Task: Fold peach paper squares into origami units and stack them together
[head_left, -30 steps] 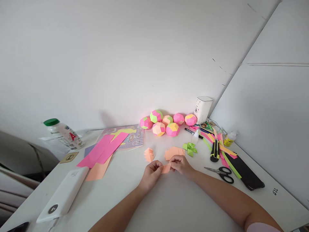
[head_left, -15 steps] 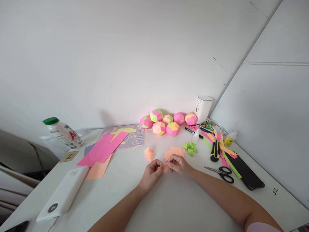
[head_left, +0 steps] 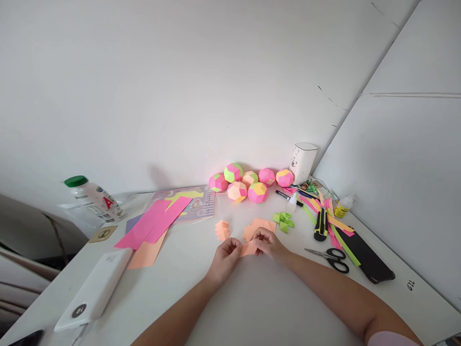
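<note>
A small strip of peach paper (head_left: 248, 249) stretches between my two hands, just over the white table. My left hand (head_left: 226, 257) pinches its left end between thumb and fingers. At the other end, my right hand (head_left: 268, 244) is closed on the paper in the same way. Right behind my fingers lie flat peach paper pieces (head_left: 262, 225), partly covered by my right hand. Folded peach paper units (head_left: 222, 230) sit beyond my left hand, and folded green paper units (head_left: 284, 221) lie to the right of the flat pieces.
Several multicoloured paper balls (head_left: 236, 191) line the wall. Scissors (head_left: 331, 258), a box cutter (head_left: 321, 224), paper strips (head_left: 340, 240) and a glue bottle (head_left: 343, 206) lie right. Pink sheets (head_left: 154, 223), a white power bank (head_left: 95, 286) and a tilted bottle (head_left: 95, 198) are left.
My hands have moved slightly apart, the right one shifting a little to the right. More of the peach strip now shows between them.
</note>
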Demonstrator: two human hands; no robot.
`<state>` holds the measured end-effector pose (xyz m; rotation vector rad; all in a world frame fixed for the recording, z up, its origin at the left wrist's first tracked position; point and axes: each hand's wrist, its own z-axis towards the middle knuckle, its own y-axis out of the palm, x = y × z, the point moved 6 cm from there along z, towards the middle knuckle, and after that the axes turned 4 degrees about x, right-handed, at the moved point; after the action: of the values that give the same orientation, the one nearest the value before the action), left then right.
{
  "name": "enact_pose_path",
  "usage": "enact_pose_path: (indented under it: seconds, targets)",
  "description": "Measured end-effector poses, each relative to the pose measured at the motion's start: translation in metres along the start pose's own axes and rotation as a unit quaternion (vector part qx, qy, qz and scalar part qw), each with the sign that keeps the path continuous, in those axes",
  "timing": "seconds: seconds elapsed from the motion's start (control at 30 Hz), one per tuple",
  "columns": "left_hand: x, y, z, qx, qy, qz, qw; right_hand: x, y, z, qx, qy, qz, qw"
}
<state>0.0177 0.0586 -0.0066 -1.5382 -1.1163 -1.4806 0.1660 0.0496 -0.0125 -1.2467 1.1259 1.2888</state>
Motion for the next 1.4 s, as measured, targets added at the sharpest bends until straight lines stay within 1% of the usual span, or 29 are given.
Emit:
enact_pose_path:
  seconds: [0.1, 0.23, 0.4, 0.57, 0.73, 0.87, 1.0, 1.1, 1.3, 1.4]
  targets:
    - [-0.001, 0.000, 0.000, -0.011, -0.002, -0.003, 1.000, -0.002, 0.003, -0.001, -0.016, -0.009, -0.014, 1.000]
    - [0.005, 0.004, -0.003, -0.035, 0.013, 0.005, 0.999, -0.003, 0.006, -0.001, -0.030, -0.024, -0.014, 0.999]
    - [0.008, 0.009, -0.007, -0.065, -0.010, -0.004, 0.998, -0.002, 0.007, -0.001, -0.030, -0.022, -0.004, 0.999]
    - [0.003, 0.011, -0.007, -0.098, -0.020, -0.018, 0.995, -0.002, 0.007, -0.002, -0.026, -0.028, -0.021, 0.999]
    - [-0.001, 0.009, -0.003, -0.072, -0.018, -0.032, 0.997, -0.001, 0.005, -0.003, -0.019, -0.001, -0.034, 0.999]
    - [0.002, 0.007, -0.003, -0.056, -0.009, -0.058, 0.997, -0.003, 0.007, -0.002, -0.026, 0.010, -0.013, 1.000]
    - [0.006, 0.007, -0.005, -0.053, -0.001, -0.065, 0.996, -0.001, 0.008, -0.002, -0.036, 0.014, -0.045, 0.998]
    - [0.008, 0.007, -0.006, -0.065, 0.010, -0.077, 0.995, -0.001, 0.007, -0.002, -0.033, 0.009, -0.058, 0.998]
    - [0.009, 0.011, -0.007, -0.123, 0.014, -0.052, 0.991, -0.003, 0.009, -0.003, -0.047, 0.006, -0.061, 0.997]
    - [0.007, 0.011, -0.007, -0.124, 0.008, -0.056, 0.991, -0.004, 0.010, -0.003, -0.046, 0.005, -0.063, 0.997]
